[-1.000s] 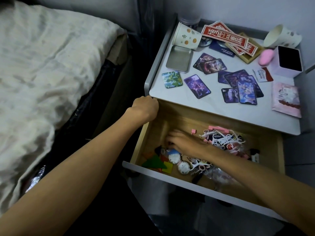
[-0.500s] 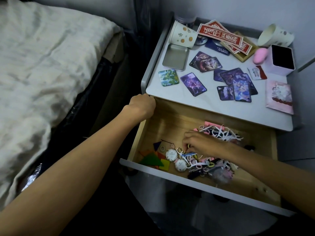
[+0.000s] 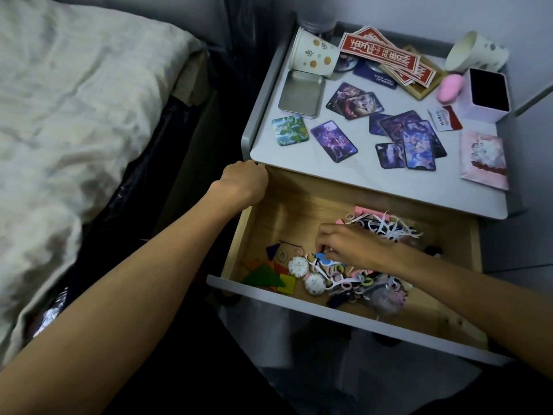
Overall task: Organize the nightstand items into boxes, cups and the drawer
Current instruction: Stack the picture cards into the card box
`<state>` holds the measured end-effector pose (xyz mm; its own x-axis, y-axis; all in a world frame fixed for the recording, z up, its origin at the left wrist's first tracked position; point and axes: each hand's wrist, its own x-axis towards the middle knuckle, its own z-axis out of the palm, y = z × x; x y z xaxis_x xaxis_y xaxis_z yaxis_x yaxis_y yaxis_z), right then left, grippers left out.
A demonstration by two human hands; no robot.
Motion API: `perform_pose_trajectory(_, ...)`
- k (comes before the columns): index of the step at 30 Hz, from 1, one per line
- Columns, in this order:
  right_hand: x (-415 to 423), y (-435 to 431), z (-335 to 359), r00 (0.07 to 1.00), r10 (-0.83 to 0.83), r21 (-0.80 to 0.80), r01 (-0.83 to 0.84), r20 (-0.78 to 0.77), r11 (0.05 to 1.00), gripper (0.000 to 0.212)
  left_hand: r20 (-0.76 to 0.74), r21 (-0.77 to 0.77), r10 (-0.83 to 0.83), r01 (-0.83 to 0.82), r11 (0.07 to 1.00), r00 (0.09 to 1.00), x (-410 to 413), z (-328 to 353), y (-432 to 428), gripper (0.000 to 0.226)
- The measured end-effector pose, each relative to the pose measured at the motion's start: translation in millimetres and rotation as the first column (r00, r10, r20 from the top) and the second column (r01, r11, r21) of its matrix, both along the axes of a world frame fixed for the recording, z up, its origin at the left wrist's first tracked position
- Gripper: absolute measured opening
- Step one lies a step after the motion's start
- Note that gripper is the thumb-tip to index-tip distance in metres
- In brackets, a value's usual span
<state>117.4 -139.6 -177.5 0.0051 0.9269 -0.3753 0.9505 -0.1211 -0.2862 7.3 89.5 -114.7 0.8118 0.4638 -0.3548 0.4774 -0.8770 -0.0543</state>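
Note:
The nightstand's drawer (image 3: 299, 298) stands pulled out. In it lie flat coloured shapes (image 3: 263, 275), two round watch faces (image 3: 298, 266) and a tangle of white and pink trinkets (image 3: 389, 227). My right hand (image 3: 356, 245) reaches down into that pile, fingertips pinched together at a small blue piece (image 3: 321, 258). My left hand (image 3: 247, 185) is a fist gripping the drawer's left wall under the nightstand top (image 3: 359, 178). Several picture cards (image 3: 333, 141) lie scattered on the top.
On the top also sit an open metal tin (image 3: 302, 94), two tipped paper cups (image 3: 314, 56) (image 3: 475, 53), red paper slips (image 3: 386, 56), a pink box (image 3: 484, 97), a pink oval object (image 3: 449, 88) and a pink packet (image 3: 484, 158). A bed (image 3: 74, 115) lies close on the left.
My right hand has slid from the drawer's left part toward the middle and curled its fingers onto the pile. My left hand has stayed on the drawer's wall.

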Motion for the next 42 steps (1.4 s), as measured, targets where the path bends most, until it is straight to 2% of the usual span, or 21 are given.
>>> perform_pose_trajectory(2, -0.1, -2.5, -2.5, 0.999, -0.036, -0.005, 0.036, -0.026, 0.999, 0.009, 0.004, 0.004, -0.008, 0.008, 1.0, 1.0, 0.5, -1.5, -0.1, 0.013)
perform_pose_trajectory(6, 1.3, -3.4, -2.1, 0.965, -0.189, -0.032, 0.187, -0.181, 0.982, 0.007, -0.004, 0.007, -0.01, 0.01, 1.0, 1.0, 0.8, -1.1, 0.4, 0.014)
perform_pose_trajectory(11, -5.6, 12.6, 11.2, 0.806, -0.398, -0.098, 0.398, -0.438, 0.912, 0.012, -0.017, 0.002, -0.01, 0.01, 1.0, 1.0, 0.4, -0.6, -0.5, 0.013)
perform_pose_trajectory(14, -37.0, 31.0, 16.0, 0.728, -0.384, -0.173, 0.351, -0.568, 0.92, 0.004, -0.018, -0.018, -0.003, 0.003, 1.0, 1.0, 1.6, -0.2, 0.7, 0.015)
perform_pose_trajectory(15, -48.7, 37.2, 13.6, 0.733, -0.358, -0.184, 0.311, -0.578, 0.932, 0.005, -0.02, -0.028, 0.0, 0.0, 1.0, 1.0, 1.9, 0.3, 0.4, 0.014)
perform_pose_trajectory(18, -63.7, 51.9, 0.2, 0.848, -0.214, -0.079, 0.201, -0.485, 0.976, 0.014, -0.01, -0.031, 0.0, -0.001, 1.0, 1.0, 1.8, 1.5, 0.8, 0.013)
perform_pose_trajectory(21, -54.6, 55.7, -5.2, 0.908, -0.184, 0.09, 0.234, -0.377, 0.968, 0.022, -0.016, -0.03, -0.013, 0.013, 0.999, 1.0, 2.4, 0.3, 1.8, 0.013)
perform_pose_trajectory(23, -49.5, 50.8, -11.1, 0.95, -0.127, 0.157, 0.176, -0.284, 0.972, 0.03, -0.023, -0.031, -0.023, 0.022, 0.999, 0.999, 2.1, -0.5, 2.5, 0.014)
perform_pose_trajectory(27, -48.9, 37.8, -23.6, 0.975, -0.023, 0.126, 0.052, -0.222, 0.991, 0.02, -0.025, -0.037, -0.021, 0.02, 0.999, 0.999, 1.7, 3.1, 2.0, 0.015)
perform_pose_trajectory(31, -37.8, 25.2, -19.9, 0.986, -0.01, 0.09, 0.025, -0.167, 0.996, 0.013, -0.022, -0.031, -0.029, 0.028, 0.999, 0.999, 0.1, 4.6, 1.9, 0.013)
perform_pose_trajectory(34, -22.6, 7.0, -10.2, 0.98, -0.039, 0.02, 0.044, -0.194, 0.999, 0.008, -0.02, -0.03, -0.04, 0.04, 0.999, 0.999, 0.2, 3.1, 0.8, 0.018)
perform_pose_trajectory(39, -2.6, -14.2, -2.2, 0.992, 0.015, -0.121, -0.03, -0.123, 0.992, 0.009, -0.017, -0.018, -0.049, 0.049, 0.999, 0.999, 1.1, 2.4, -0.2, 0.027)
perform_pose_trajectory(42, -3.3, -6.2, 4.1, 0.997, 0.029, -0.067, -0.033, -0.065, 0.997, 0.015, -0.031, -0.02, -0.045, 0.045, 0.999, 0.998, 1.7, 2.0, 0.2, 0.021)
